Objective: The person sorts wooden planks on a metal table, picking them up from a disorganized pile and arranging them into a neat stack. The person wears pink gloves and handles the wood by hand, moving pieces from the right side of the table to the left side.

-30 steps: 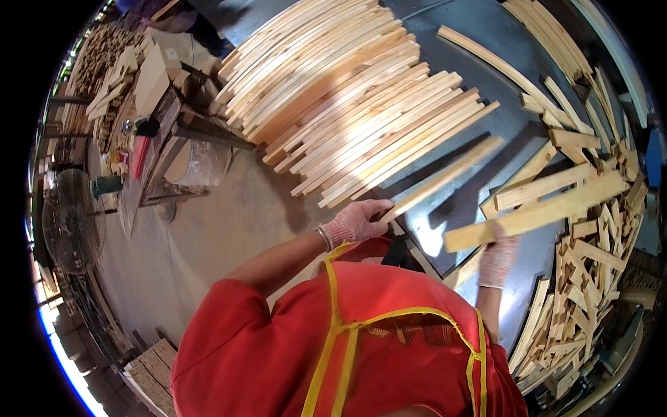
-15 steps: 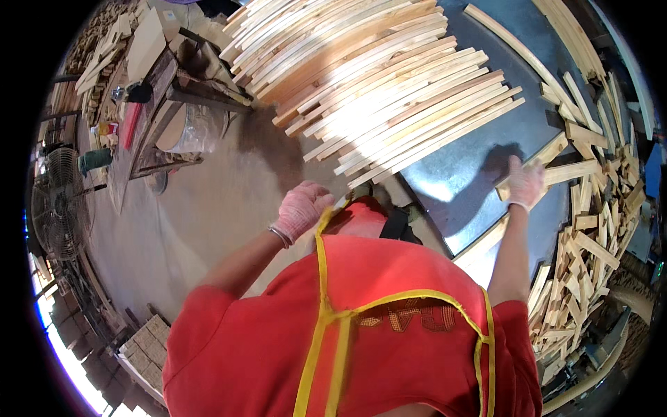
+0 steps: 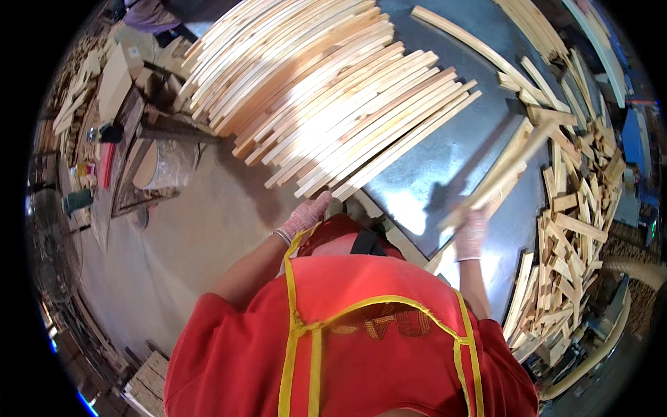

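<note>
Long pale wooden strips (image 3: pixel 313 104) lie side by side in a broad row on the dark metal table (image 3: pixel 410 167). My gloved left hand (image 3: pixel 306 215) is closed at the near end of the front wooden strip (image 3: pixel 403 149), its fingertips against that end. A narrow dark gap parts this strip from those behind it. On the right, my gloved right hand (image 3: pixel 471 236) grips the near end of a wooden stick (image 3: pixel 511 170). The stick is blurred by motion and slants away to the far right, above another piece lying on the table.
A heap of short wood offcuts (image 3: pixel 573 243) lines the table's right side. One long strip (image 3: pixel 472 45) lies apart at the far right. At left stand a wooden bench (image 3: pixel 132 149) and a fan (image 3: pixel 52 236). Part of a person in purple (image 3: pixel 149 15) shows at the far left.
My right hand has come nearer and to the left, lifting a wooden stick from the offcut side. My left hand has met the end of the front strip. The view has shifted right.
</note>
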### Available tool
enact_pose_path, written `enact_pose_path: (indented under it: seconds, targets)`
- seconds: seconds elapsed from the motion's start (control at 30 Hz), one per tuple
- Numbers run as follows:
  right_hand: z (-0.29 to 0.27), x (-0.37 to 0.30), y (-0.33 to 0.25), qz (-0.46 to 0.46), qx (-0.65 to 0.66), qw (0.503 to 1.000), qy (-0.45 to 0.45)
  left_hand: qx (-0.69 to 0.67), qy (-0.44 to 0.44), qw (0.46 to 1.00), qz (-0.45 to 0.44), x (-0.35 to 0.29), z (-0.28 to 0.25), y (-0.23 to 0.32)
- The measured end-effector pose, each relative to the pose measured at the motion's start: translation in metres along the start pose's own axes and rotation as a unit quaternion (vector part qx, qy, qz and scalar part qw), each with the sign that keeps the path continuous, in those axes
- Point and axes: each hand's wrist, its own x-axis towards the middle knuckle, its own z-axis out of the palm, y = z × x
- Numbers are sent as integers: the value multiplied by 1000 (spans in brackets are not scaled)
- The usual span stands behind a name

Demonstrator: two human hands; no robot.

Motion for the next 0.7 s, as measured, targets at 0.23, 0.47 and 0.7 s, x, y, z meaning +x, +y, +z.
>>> enact_pose_path:
  seconds: [0.23, 0.47, 0.7]
  targets:
    - [156, -18, 21, -63, -434, 845, -306, -9, -9, 995, 102, -29, 28, 26]
    - [50, 84, -80, -136, -642, 746, 117, -64, -36, 988, 138, -94, 31, 92]
    - [120, 64, -28, 21, -321, 947, 18, 330, -47, 921, 203, -68, 63, 161]
